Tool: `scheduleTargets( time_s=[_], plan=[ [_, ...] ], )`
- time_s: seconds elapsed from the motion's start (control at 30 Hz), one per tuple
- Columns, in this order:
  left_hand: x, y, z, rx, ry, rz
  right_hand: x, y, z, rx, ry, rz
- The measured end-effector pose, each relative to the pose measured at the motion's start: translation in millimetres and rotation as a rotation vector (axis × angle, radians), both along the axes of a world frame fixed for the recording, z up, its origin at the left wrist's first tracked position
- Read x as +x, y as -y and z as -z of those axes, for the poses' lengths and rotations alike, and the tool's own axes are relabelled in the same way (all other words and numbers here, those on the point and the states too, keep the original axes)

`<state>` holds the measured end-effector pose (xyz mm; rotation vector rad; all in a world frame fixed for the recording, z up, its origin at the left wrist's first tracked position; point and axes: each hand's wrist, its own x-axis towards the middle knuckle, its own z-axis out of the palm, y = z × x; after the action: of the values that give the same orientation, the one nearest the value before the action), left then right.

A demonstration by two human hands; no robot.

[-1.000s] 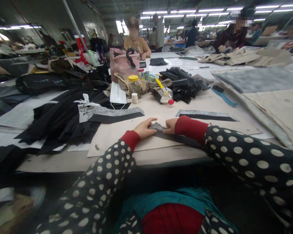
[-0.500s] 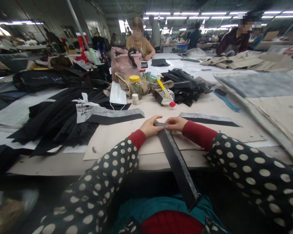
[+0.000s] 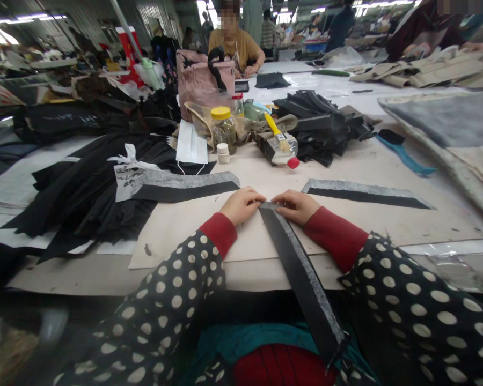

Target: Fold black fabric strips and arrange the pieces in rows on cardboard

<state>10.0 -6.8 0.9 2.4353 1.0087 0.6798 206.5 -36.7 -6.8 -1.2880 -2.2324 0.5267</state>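
Note:
A long black fabric strip (image 3: 293, 262) with a grey fuzzy edge runs from the table down over its front edge to my lap. Its far end lies between my two hands. My left hand (image 3: 241, 206) pinches the strip's left corner, thumb and fingers pressed together. On the right corner, my right hand (image 3: 295, 206) has its fingers closed over the grey edge. Another black and grey strip (image 3: 189, 188) lies left of my hands, and a similar strip (image 3: 368, 194) lies to the right.
Beyond my hands are a yellow-lidded jar (image 3: 224, 131), a small white bottle (image 3: 222, 154), a yellow-handled brush (image 3: 279, 134) and a face mask (image 3: 192, 143). Black fabric pieces (image 3: 84, 187) are heaped at left. A person (image 3: 235, 45) works across the table.
The view has tilted down slightly. My left hand's fingers have drawn closer together at the strip's corner, and the strip's end lies flatter on the table.

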Motion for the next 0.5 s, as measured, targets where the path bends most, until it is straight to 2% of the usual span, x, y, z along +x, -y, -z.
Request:
scheduleTargets(
  time_s=[0.23, 0.5],
  plan=[
    [-0.4, 0.7, 1.2, 0.096, -0.044, 0.029, 0.4, 0.5, 1.5, 0.045, -0.014, -0.037],
    [-3.3, 2.2, 0.0, 0.283, -0.198, 0.132, 1.5, 1.0, 3.6, 0.135, 0.026, -0.077]
  ],
)
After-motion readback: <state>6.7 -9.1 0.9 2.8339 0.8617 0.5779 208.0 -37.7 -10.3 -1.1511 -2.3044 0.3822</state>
